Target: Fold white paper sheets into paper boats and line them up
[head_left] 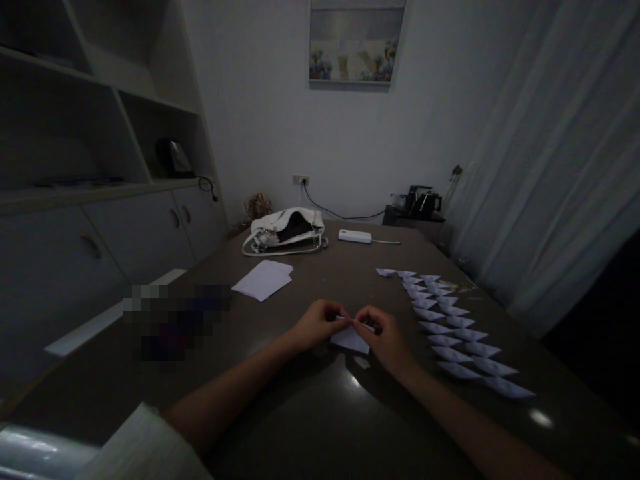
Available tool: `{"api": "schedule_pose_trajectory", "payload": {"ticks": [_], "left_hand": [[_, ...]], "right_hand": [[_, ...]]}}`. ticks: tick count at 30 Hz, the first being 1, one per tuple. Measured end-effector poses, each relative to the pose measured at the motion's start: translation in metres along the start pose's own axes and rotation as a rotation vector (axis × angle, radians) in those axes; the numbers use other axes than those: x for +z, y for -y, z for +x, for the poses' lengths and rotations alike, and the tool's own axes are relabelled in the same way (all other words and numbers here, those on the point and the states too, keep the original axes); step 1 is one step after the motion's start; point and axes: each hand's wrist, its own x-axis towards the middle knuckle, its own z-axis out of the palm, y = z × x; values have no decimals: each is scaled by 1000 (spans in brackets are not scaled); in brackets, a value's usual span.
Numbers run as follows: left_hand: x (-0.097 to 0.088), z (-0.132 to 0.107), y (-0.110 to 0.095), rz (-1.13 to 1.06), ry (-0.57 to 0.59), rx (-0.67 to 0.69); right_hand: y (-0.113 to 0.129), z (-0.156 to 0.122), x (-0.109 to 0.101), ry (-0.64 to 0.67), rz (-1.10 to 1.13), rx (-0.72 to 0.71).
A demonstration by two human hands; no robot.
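Observation:
Between my two hands is a small folded piece of white paper [351, 339], held near the middle of the table. My left hand [320, 325] pinches its upper edge from the left, thumb and fingertips closed. From the right, my right hand [384, 337] pinches the same edge, and the fingertips of both hands meet there. The lower part of the paper shows below the fingers; the fold under the fingertips is hidden. To the right, several folded white paper boats [453, 338] stand in two rows running away from me.
A stack of white paper sheets [264, 279] lies left of my hands. Farther back are a white handbag [293, 227] and a white power bank [355, 237] with a short cord. A blurred-out patch [180, 320] covers something on the left of the brown table [320, 413].

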Motion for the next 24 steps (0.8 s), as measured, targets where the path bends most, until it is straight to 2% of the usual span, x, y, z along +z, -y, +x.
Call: {"api": "schedule_pose_trajectory", "payload": {"ticks": [10,18,24], "left_hand": [[-1,2,0,-97,-32,12],[-14,2,-1,-150,-130,-2],[-13,1,2,63,-113,85]], "right_hand": [[3,1,-1,6,96,29],[3,4,-10,-98,144,69],[3,4,-10,-103,127,73]]}}
